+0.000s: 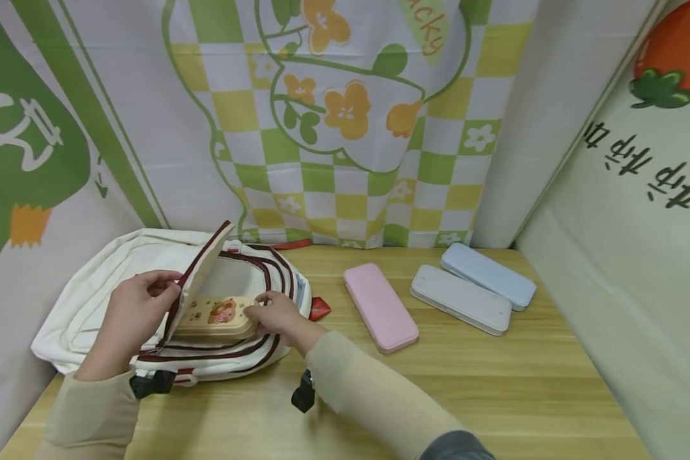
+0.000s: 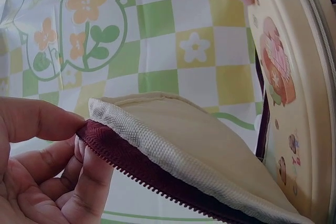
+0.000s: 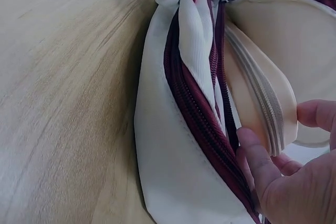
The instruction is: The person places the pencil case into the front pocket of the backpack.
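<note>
On the desk (image 1: 494,396), at the left, lies a backpack (image 1: 92,268) with a case (image 1: 224,316) in its opened pocket. The left fingers (image 1: 160,278) are at the raised flap (image 1: 203,269), left of the case; the right fingers (image 1: 271,298) are at its right end. Right of the backpack lies one box (image 1: 381,308); farther right, a second box (image 1: 461,299), a third box (image 1: 487,271) just behind it. Behind everything hangs a cloth (image 1: 351,191).

Cream zippered case (image 1: 221,316), printed face up, in unzipped white backpack (image 1: 94,278)

Place: curtained-off, building type unclear | printed cloths (image 1: 351,128) hung on 3 sides | wood-grain table (image 1: 483,377)
</note>
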{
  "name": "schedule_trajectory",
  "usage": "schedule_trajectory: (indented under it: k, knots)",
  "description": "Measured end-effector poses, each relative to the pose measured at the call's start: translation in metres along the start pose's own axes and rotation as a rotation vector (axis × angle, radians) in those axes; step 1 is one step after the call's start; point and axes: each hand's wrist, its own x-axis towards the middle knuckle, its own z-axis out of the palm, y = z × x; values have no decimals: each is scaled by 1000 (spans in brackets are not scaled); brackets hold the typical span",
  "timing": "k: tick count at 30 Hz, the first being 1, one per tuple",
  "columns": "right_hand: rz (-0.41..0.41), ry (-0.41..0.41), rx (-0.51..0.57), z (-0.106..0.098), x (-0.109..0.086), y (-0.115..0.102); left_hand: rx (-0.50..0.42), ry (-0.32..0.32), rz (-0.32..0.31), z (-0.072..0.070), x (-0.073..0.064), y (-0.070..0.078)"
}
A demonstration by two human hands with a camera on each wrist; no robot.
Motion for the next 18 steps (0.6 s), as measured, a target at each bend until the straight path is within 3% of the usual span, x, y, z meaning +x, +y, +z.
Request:
schedule_trajectory:
  k: [12,18]
  knots:
    - [-20,25,-77,7,4,-1,-17,-11,2,1,0,0]
    - [-18,-16,-22,9,5,0,-10,-16,2,1,0,0]
